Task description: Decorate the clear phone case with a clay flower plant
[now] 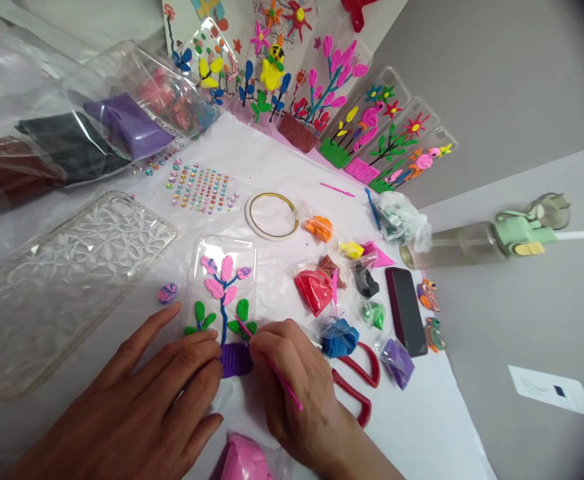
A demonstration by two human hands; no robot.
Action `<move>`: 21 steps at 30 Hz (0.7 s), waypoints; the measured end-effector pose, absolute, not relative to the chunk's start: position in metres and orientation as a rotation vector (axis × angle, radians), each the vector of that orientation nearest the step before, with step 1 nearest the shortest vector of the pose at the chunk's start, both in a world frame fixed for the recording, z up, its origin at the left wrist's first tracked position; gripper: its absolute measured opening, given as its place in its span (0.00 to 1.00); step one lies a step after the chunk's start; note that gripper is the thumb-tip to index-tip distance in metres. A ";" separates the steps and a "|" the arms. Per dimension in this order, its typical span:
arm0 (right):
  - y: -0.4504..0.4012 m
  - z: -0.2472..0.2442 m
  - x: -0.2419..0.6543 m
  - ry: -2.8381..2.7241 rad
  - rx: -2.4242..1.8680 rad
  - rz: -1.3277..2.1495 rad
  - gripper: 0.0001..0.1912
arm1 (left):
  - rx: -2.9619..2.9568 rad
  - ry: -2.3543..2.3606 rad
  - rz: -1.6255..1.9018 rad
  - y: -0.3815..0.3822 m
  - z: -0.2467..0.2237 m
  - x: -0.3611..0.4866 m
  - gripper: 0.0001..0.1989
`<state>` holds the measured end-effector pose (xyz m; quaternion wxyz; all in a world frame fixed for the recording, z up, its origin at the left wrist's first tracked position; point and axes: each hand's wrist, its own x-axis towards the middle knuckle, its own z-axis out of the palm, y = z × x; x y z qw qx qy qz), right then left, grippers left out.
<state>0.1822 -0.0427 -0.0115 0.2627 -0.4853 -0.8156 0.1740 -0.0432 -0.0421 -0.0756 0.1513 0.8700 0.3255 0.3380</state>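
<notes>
Tip of the pink tool (pixel 286 383) points toward 10 or 11 o'clock from the right hand (pixel 305 367), whose grip is pinching it pen-style, thumb and fingers pressed together. It ends right at the green leaves (pixel 243 310), though I honestly can't tell if it's touching. Clear phone case (pixel 249 253) lies around 10 o'clock from that grip, long axis roughly 12 to 6, purple pot (pixel 236 361) close by at 8. Left hand (pixel 165 380) lies palm-down by the case's 8 o'clock edge, fingers loosely spread, pinching nothing visible, so the right's nearer those leaves.
</notes>
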 end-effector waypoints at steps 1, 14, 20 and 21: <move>-0.043 -0.011 0.183 -2.173 -1.311 0.497 0.13 | 2.500 0.931 0.969 -0.042 -0.076 -0.044 0.12; -0.039 -0.005 0.189 -1.871 -1.413 0.787 0.08 | 2.485 1.000 0.974 -0.038 -0.064 -0.035 0.12; -0.038 -0.006 0.188 -1.850 -1.402 0.818 0.08 | 2.497 0.954 0.993 -0.038 -0.067 -0.037 0.12; -0.038 -0.005 0.188 -1.845 -1.399 0.832 0.08 | 2.503 0.963 0.988 -0.038 -0.067 -0.037 0.13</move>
